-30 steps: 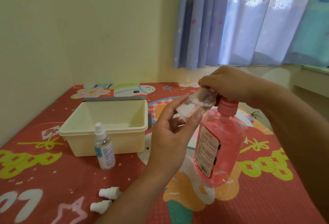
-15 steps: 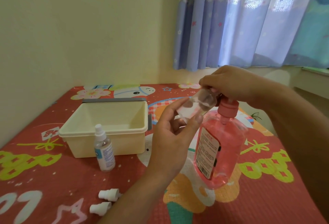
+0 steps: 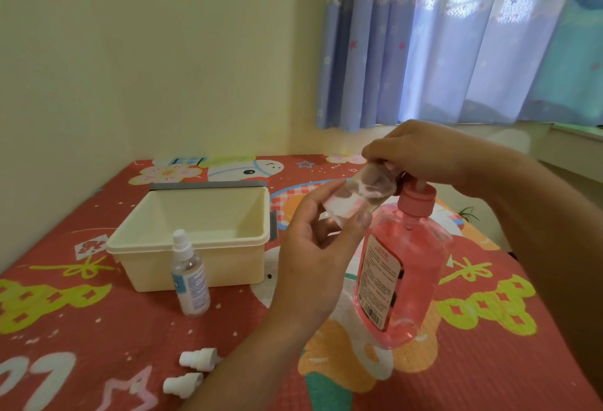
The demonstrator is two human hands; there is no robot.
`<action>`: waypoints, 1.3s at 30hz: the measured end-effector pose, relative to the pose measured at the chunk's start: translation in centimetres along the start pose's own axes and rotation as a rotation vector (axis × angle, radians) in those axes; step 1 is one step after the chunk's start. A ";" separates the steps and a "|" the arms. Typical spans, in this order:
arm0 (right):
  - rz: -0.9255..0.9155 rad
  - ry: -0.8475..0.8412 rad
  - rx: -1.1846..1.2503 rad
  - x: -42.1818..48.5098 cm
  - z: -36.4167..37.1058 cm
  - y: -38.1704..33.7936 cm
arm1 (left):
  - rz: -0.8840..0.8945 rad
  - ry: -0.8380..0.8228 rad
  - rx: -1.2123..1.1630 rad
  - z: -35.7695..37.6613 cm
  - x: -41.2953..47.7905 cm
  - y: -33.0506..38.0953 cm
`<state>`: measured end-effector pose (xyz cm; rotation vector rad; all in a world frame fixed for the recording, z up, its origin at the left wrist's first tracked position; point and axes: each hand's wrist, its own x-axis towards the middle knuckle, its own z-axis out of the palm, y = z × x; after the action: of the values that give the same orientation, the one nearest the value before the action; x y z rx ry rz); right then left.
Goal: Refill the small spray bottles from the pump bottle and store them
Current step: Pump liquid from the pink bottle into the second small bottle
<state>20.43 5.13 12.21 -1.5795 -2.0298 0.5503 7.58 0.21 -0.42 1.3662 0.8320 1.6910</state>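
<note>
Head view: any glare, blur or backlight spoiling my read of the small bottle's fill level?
Head view: daylight through the curtain blows out patches. Head view: the clear small bottle in the left hand shows fingers and highlights through it, so its level reads poorly. Head view: the right hand hides the spout of the pump bottle.

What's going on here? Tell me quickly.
A person is refilling a small clear bottle from the pink pump bottle. The left hand holds the small bottle tilted, its mouth up at the pump spout, while the right hand grips the pump head. Another spray bottle stands capped beside the cream bin, and two white spray tops lie loose on the mat.
</note>
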 end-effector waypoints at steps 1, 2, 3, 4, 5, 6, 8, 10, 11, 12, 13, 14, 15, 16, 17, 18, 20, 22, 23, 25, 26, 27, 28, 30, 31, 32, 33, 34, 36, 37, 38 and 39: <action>0.001 0.012 0.001 0.0 0.0 0.0 | 0.007 0.000 0.000 0.0 0.1 0.0; 0.001 0.023 0.000 0.0 0.1 -0.1 | 0.016 -0.002 0.000 0.0 0.2 0.0; 0.003 0.029 -0.002 0.1 0.3 0.0 | 0.022 -0.003 0.004 0.0 0.2 -0.1; 0.004 0.030 -0.010 0.1 0.5 0.0 | 0.025 -0.005 0.007 -0.1 0.1 -0.2; 0.003 0.023 -0.019 0.0 0.5 0.0 | 0.026 -0.007 0.009 -0.1 0.0 -0.1; 0.000 0.012 -0.023 0.0 0.4 -0.1 | 0.028 -0.008 0.009 -0.1 0.0 0.0; -0.003 0.006 -0.019 -0.1 0.1 -0.2 | 0.030 -0.012 0.011 0.0 0.0 0.1; -0.010 0.013 -0.030 -0.3 0.0 -0.3 | 0.032 -0.002 0.037 0.0 0.1 0.1; -0.018 0.013 -0.038 -0.3 0.2 -0.3 | 0.033 0.004 0.048 0.0 0.1 0.0; -0.023 0.010 -0.048 -0.3 0.3 -0.3 | 0.034 0.011 0.052 0.0 0.0 0.0; -0.020 0.008 -0.048 -0.3 0.4 -0.3 | 0.031 0.017 0.051 0.0 0.0 0.0; -0.011 0.009 -0.039 -0.3 0.4 -0.3 | 0.029 0.021 0.048 0.0 -0.1 0.0; -0.004 0.008 -0.029 -0.2 0.3 -0.3 | 0.029 0.023 0.044 0.0 -0.1 0.1; 0.002 0.003 -0.018 -0.2 0.1 -0.3 | 0.031 0.020 0.039 0.0 -0.1 0.1; 0.006 0.000 -0.009 -0.1 0.0 -0.3 | 0.031 0.019 0.033 0.0 0.0 0.2; 0.006 0.002 -0.004 -0.1 0.0 -0.2 | 0.030 0.022 0.030 -0.1 0.0 0.2; -0.002 0.005 -0.002 -0.1 0.2 0.0 | 0.028 0.021 0.028 -0.1 0.1 0.2; -0.022 -0.011 -0.035 -0.1 0.5 0.0 | 0.016 0.012 0.025 -0.1 0.0 0.1; -0.029 -0.009 -0.042 -0.1 0.4 0.0 | 0.008 0.009 0.023 -0.1 -0.1 0.1; -0.006 -0.003 -0.017 0.0 0.1 0.0 | -0.003 0.009 0.013 0.0 -0.2 0.2; 0.003 -0.002 -0.006 0.1 -0.1 0.0 | -0.005 0.011 0.005 0.0 -0.3 0.2; 0.005 0.001 0.003 0.1 -0.1 0.0 | -0.002 0.014 0.002 0.0 -0.2 0.2; 0.006 0.007 0.008 0.2 0.0 0.1 | 0.003 0.017 0.005 0.0 -0.1 0.3; 0.002 0.015 -0.001 0.1 0.4 0.1 | -0.002 0.020 0.007 0.1 -0.1 0.2; -0.004 0.010 -0.013 0.1 0.4 0.1 | -0.007 0.020 0.002 0.0 -0.2 0.2; -0.007 0.005 -0.019 0.1 0.3 0.1 | -0.010 0.019 0.000 0.0 -0.2 0.2; 0.002 0.003 -0.009 0.0 0.2 0.0 | -0.010 0.015 -0.002 0.0 -0.2 0.3; 0.011 0.004 0.010 0.0 0.0 -0.1 | -0.007 0.012 -0.005 0.0 -0.2 0.4; 0.007 0.010 0.017 0.0 0.0 -0.1 | -0.001 0.014 -0.001 0.0 -0.2 0.4; 0.004 0.011 -0.002 0.0 0.1 -0.2 | 0.000 0.015 0.005 0.0 -0.1 0.4; 0.003 0.015 -0.015 0.0 0.4 -0.1 | -0.005 0.017 0.008 -0.1 -0.1 0.3; 0.011 0.022 -0.017 0.0 0.5 -0.2 | -0.010 0.019 0.005 -0.1 -0.1 0.2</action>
<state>20.00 5.12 11.91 -1.6006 -2.0162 0.5187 7.48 -0.01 -0.28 1.3495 0.8531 1.6974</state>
